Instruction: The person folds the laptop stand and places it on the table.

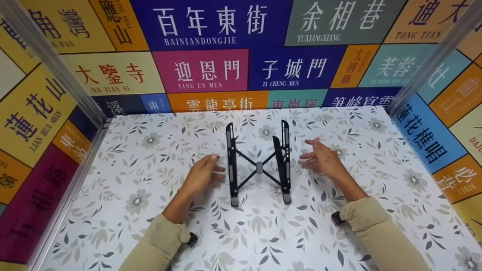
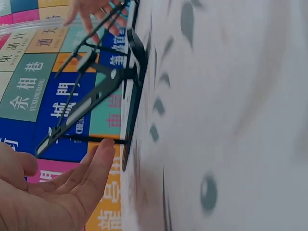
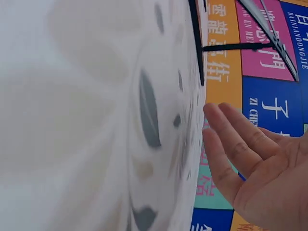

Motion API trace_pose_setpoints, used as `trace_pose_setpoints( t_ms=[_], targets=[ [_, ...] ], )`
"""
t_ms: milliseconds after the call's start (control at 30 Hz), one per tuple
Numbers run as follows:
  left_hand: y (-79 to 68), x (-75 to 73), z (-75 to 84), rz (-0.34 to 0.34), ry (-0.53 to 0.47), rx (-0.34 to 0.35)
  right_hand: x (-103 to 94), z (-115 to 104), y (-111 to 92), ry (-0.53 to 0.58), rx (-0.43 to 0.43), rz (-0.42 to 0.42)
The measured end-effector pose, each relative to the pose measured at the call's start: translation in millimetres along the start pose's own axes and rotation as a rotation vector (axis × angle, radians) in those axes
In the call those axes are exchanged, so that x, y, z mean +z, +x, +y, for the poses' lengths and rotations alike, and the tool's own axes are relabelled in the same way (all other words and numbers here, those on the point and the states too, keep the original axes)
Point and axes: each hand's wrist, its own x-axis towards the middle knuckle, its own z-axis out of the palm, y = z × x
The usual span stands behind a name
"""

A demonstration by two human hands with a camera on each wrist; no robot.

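Observation:
A black folding laptop stand stands unfolded on the table, its two long side rails joined by an X-shaped brace with a grey hub. To its left my left hand hovers near the left rail, fingers loosely extended and holding nothing. On the other side my right hand is held apart from the right rail, palm turned inward, fingers spread. The left wrist view shows the stand propped up at a slant, with the left hand close to it. In the right wrist view the right hand has relaxed fingers, apart from the stand.
The table has a white cover with grey leaves and flowers. Behind it rises a wall of coloured panels with Chinese place names, and similar panels flank both sides. Metal corner posts stand at the back corners.

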Motion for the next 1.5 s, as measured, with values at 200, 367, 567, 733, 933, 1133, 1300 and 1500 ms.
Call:
trace_pose_setpoints(
  t_ms=[200,367,567,733,933,1133,1300,1500],
  targets=[
    [1.2,17.5,-4.2,-0.043,-0.181,-0.059,17.8,-1.7,0.9,0.264,0.092,-0.096],
    [3.2,27.7,-8.5,-0.032,-0.21,-0.033,32.4,-2.2,2.7,0.392,0.128,-0.112],
    [5.2,33.3,-11.4,-0.015,-0.157,0.064,43.0,-1.9,2.3,0.395,0.059,-0.104],
    [6.5,34.4,-11.6,0.0,-0.122,0.082,47.7,-1.2,2.4,0.332,-0.004,-0.065],
    [6.0,33.3,-9.7,0.007,-0.016,0.124,52.3,-5.4,2.2,0.27,0.026,-0.029],
    [4.3,33.6,-9.0,0.002,0.042,0.174,54.0,-5.7,2.7,0.197,0.01,-0.018],
    [3.0,35.3,-8.1,0.006,0.046,0.169,55.0,-8.0,3.0,0.171,-0.011,-0.034],
    [3.5,38.8,-7.2,0.012,0.023,0.172,55.8,-12.5,3.7,0.173,-0.016,-0.032]
  ],
)
